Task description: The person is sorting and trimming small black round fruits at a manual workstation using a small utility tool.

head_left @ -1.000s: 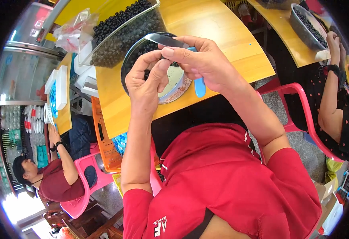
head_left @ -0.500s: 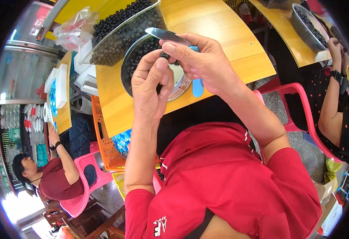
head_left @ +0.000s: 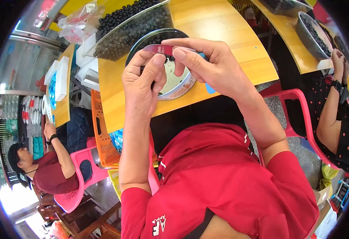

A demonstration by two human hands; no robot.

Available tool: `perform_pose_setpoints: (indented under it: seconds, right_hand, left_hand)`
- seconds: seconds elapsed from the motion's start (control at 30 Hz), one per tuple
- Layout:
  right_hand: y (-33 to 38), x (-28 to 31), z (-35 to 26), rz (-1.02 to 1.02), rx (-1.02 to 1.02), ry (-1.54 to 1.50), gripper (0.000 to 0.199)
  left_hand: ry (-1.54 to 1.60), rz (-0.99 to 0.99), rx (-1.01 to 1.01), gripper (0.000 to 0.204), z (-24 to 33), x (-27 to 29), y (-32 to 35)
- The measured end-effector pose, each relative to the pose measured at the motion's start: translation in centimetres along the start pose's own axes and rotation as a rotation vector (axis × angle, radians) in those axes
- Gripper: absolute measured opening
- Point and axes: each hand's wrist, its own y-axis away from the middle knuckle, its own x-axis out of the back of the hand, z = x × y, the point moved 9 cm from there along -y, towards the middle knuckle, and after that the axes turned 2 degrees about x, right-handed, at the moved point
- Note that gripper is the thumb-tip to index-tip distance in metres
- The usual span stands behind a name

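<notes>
My right hand [head_left: 212,63] is closed around a small knife [head_left: 162,49] with a blue handle. Its blade points left across the fingers of my left hand and reflects red. My left hand [head_left: 142,79] is curled in a pinch, thumb against fingers, just under the blade tip; whatever it pinches is hidden. Small dark bits show between the two hands, though I cannot tell whether they are held or lie beyond. Both hands are above a round bowl [head_left: 178,92] with a patterned outer wall, holding dark round pieces and small specks on its pale bottom.
A clear tub [head_left: 132,40] full of black round pieces stands behind the bowl on the wooden table [head_left: 222,32]. At left are a plastic bag [head_left: 76,28], white boxes [head_left: 62,77], an orange crate [head_left: 102,135] and a seated person [head_left: 51,171]. Another person [head_left: 330,107] works at right beside a metal basin [head_left: 312,36].
My hands have drawn apart slightly, and the blade has turned from a silvery glint to reflecting red. The dark round piece pinched by my left fingers earlier no longer shows there clearly.
</notes>
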Motion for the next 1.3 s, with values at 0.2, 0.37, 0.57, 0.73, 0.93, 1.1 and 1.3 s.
perform_pose_setpoints:
  seconds: [0.2,0.37,0.57,0.73,0.93,1.1,1.3]
  right_hand:
    - [0.0,0.1,-0.1,-0.009,-0.004,0.063,0.030]
    - [-0.1,0.2,-0.1,-0.025,-0.014,0.050,0.029]
    - [0.0,0.3,0.3,-0.036,-0.085,-0.010,0.028]
    - [0.1,0.0,0.5,-0.030,-0.119,-0.063,0.029]
    - [0.2,0.1,0.6,-0.042,-0.176,-0.130,0.030]
    - [0.1,0.2,0.6,0.003,-0.134,-0.061,0.029]
    - [0.2,0.5,0.7,0.020,-0.133,0.001,0.027]
  left_hand:
    - [-0.144,-0.001,-0.064,0.018,1.1,-0.4,0.2]
    - [-0.212,0.006,-0.084,0.020,1.4,-0.3,0.2]
    - [-0.189,-0.020,-0.082,0.021,1.3,0.0,0.4]
    - [-0.173,0.003,-0.078,0.021,1.3,0.2,0.3]
    - [-0.317,-0.004,-0.130,0.020,1.8,0.0,0.2]
    - [-0.443,0.015,-0.150,0.021,1.9,-0.2,0.0]
    - [-0.299,0.028,-0.102,0.022,1.3,-0.3,0.2]
